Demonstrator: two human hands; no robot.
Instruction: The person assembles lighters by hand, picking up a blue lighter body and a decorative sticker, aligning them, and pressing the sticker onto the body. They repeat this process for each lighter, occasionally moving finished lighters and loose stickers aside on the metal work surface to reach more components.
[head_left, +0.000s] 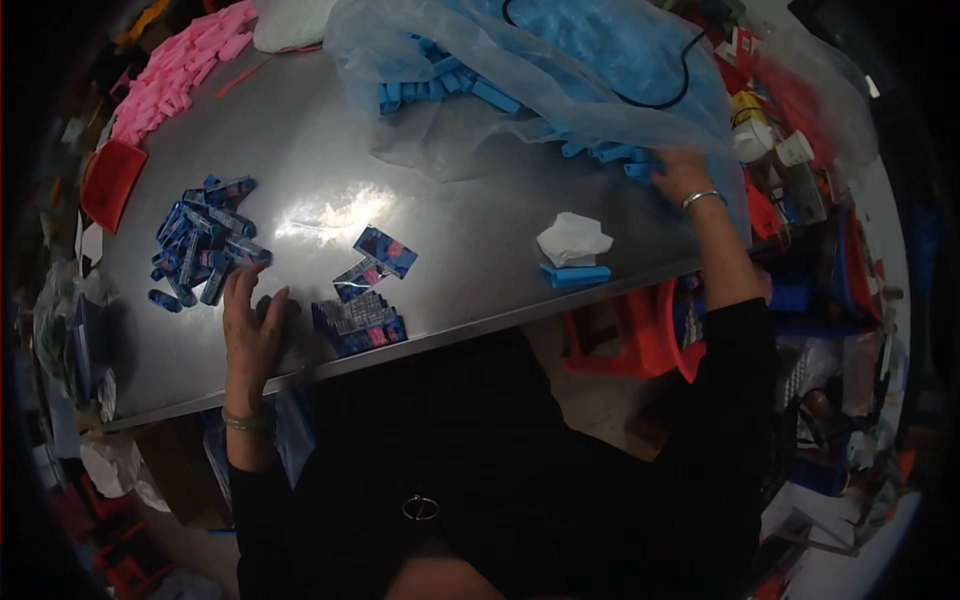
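Observation:
On the metal table, my left hand point(252, 322) rests with fingers apart, just below a pile of dark blue printed packets point(200, 235). To its right lie flat printed cards point(362, 325), some stacked, some loose. My right hand point(684, 175) reaches to light blue pieces point(612, 153) at the edge of a clear plastic bag point(590, 90); its fingertips are partly hidden, so what they hold cannot be made out. A crumpled white item point(574, 238) sits beside a light blue piece point(577, 276) near the front edge.
Pink pieces point(185, 70) are heaped at the back left, above a red scoop-like tray point(113, 185). Cups point(794, 149) and other clutter stand beyond the table's right end. A red plastic stool point(625, 330) is below the front edge point(490, 322).

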